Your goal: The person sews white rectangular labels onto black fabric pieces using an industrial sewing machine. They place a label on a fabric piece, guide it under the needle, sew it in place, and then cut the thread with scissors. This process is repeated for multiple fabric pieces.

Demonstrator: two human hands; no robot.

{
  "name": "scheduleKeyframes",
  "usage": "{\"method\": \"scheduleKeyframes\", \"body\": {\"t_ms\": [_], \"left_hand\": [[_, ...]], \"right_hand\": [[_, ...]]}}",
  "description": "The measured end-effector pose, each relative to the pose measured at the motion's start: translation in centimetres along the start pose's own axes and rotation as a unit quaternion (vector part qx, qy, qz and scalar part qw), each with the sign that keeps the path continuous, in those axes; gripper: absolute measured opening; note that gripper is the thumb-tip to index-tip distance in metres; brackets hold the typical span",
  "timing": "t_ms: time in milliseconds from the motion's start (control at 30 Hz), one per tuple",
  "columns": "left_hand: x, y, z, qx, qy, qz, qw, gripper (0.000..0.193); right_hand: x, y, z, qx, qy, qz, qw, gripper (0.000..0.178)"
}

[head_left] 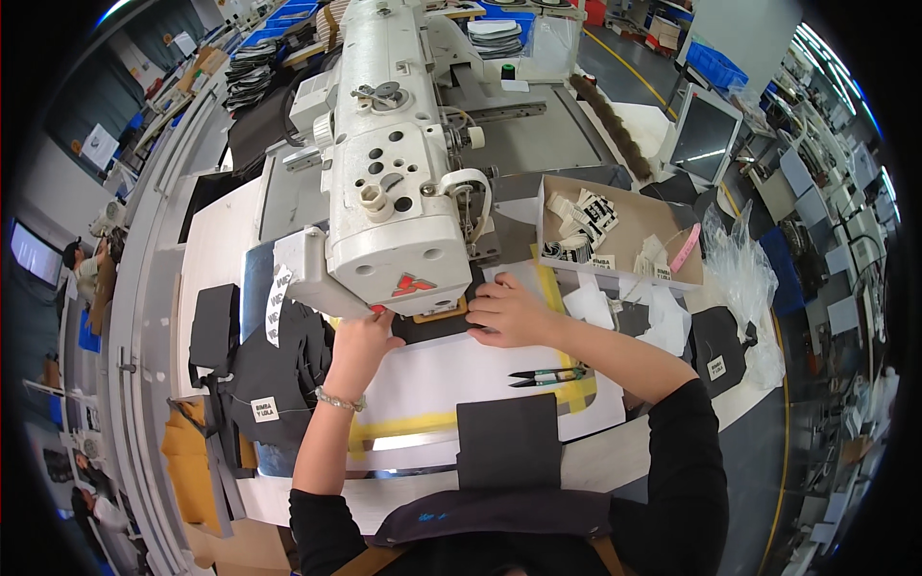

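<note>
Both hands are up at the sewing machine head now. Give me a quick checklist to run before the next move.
1. Left hand flat on the dark fabric at the sewing machine head: ok.
2. Right hand on the fabric, right of the head: ok.
3. Fingers away from the needle: cannot tell, the head hides it.
4. Thread snips lying apart from both hands: ok.
5. Fabric lined up under the foot: cannot tell.
</note>
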State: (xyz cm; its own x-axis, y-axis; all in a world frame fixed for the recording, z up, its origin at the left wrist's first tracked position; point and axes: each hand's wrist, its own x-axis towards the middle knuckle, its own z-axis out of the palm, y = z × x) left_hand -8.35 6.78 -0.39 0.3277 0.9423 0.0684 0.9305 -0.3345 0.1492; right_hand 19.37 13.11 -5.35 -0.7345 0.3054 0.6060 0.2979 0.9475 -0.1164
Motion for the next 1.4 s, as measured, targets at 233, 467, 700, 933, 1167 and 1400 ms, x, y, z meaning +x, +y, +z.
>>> {"method": "scheduleKeyframes", "body": {"t_ms": [233, 467, 700, 933, 1167, 1400], "left_hand": [[-0.3, 2.1, 1.5, 0.091, 0.026, 0.143, 0.985, 0.034], [-0.5, 3.3, 2.8, 0.059, 0.076, 0.179, 0.979, 0.017], [-0.4, 4.8, 4.5, 0.058, 0.162, 0.118, 0.978, 0.017], [-0.5, 3.2, 4.7, 0.047, 0.207, 0.176, 0.961, 0.008], [-6.8, 3.5, 2.3, 0.08, 0.195, 0.259, 0.943, 0.024], [-12.4, 4.3, 1.6, 0.056, 0.148, 0.275, 0.948, 0.018]], "right_hand": [[-3.4, -0.3, -2.5, -0.021, -0.021, 0.027, 0.999, 0.021], [-3.5, -0.3, -2.2, -0.044, -0.016, 0.018, 0.999, 0.027], [-2.9, -0.7, -2.7, -0.061, -0.031, 0.067, 0.995, 0.035], [-2.6, -1.0, -2.7, -0.159, -0.045, -0.011, 0.986, 0.018], [-0.8, -6.7, -5.6, -0.211, -0.078, -0.117, 0.967, 0.022], [-3.5, -12.8, -4.6, -0.159, -0.146, -0.082, 0.973, 0.021]]}}
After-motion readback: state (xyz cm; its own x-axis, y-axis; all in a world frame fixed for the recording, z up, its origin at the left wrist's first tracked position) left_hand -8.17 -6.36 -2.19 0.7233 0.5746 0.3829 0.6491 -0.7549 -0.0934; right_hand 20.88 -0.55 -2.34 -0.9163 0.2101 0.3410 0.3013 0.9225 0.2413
